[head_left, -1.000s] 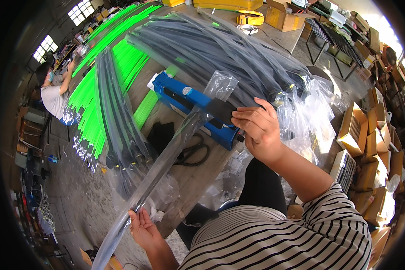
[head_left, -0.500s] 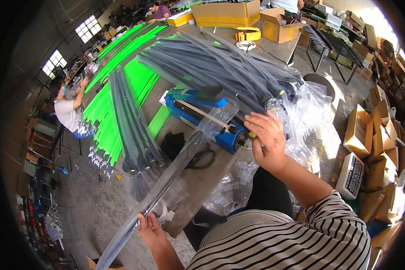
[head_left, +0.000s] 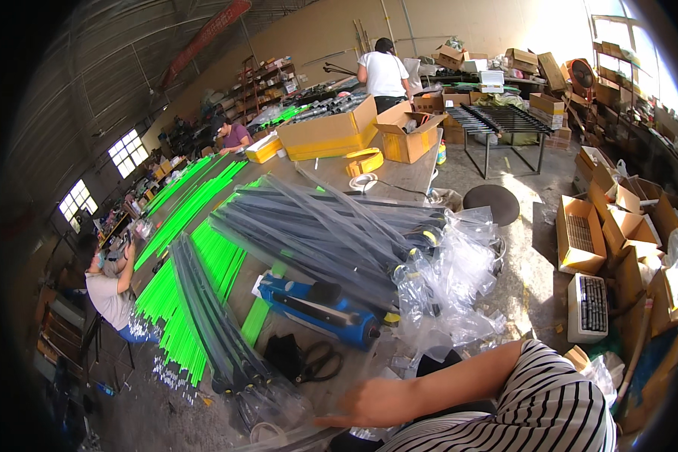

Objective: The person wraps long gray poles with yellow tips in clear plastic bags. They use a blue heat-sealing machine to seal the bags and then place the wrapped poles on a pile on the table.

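Head view: long worktable [head_left: 331, 177], wooden top.
Right hand [head_left: 369, 403]: blurred, fingers flat on a clear plastic sleeve [head_left: 294, 435] at the near edge; grip cannot be told.
Left hand: out of view.
Beside: black scissors [head_left: 320, 361]; blue heat sealer [head_left: 320, 309].
Beyond: grey bagged rods [head_left: 316, 233]; green rods [head_left: 177, 294]; crumpled clear bags [head_left: 452, 286].

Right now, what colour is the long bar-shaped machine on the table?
Blue with black parts, clearest in the head view.

Blue heat sealer [head_left: 320, 309] and black scissors [head_left: 316, 363] on the counter [head_left: 331, 175]; green rod bundles [head_left: 184, 226], cardboard boxes [head_left: 328, 135], black round stool [head_left: 490, 205] on the floor.
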A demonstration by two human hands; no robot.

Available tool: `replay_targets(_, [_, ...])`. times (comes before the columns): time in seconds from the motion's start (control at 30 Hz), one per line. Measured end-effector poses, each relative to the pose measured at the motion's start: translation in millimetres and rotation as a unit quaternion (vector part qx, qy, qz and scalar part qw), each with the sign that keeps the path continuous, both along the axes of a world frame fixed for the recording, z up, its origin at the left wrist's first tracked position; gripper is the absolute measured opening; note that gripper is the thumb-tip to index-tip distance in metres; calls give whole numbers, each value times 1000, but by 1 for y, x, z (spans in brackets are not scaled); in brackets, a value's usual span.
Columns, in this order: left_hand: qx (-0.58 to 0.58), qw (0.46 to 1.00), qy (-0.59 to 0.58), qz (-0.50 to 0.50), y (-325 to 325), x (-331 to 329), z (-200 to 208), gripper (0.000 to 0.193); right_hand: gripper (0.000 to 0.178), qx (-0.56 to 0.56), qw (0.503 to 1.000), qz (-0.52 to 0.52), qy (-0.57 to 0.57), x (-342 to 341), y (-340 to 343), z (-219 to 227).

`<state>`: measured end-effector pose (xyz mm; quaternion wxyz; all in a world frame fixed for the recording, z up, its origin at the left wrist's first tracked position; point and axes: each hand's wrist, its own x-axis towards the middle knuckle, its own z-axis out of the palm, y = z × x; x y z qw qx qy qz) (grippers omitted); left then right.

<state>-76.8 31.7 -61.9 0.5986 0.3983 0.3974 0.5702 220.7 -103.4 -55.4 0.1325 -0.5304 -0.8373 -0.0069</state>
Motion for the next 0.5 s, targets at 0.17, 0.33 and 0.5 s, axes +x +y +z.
replay_targets(0.17, [65, 980, -39, -182, 6, 29, 3, 25, 65, -55, 989, -80, 114, 14, -24, 23])
replay_targets(0.33, [61, 974, 87, -200, 4, 11, -19, 25, 59, 114, 935, -330, 53, 58, -42, 78])
replay_targets(0.5, [39, 969, 106, -218, 4, 14, -32, 20, 55, 162, 817, -536, -135, 122, -26, 79])
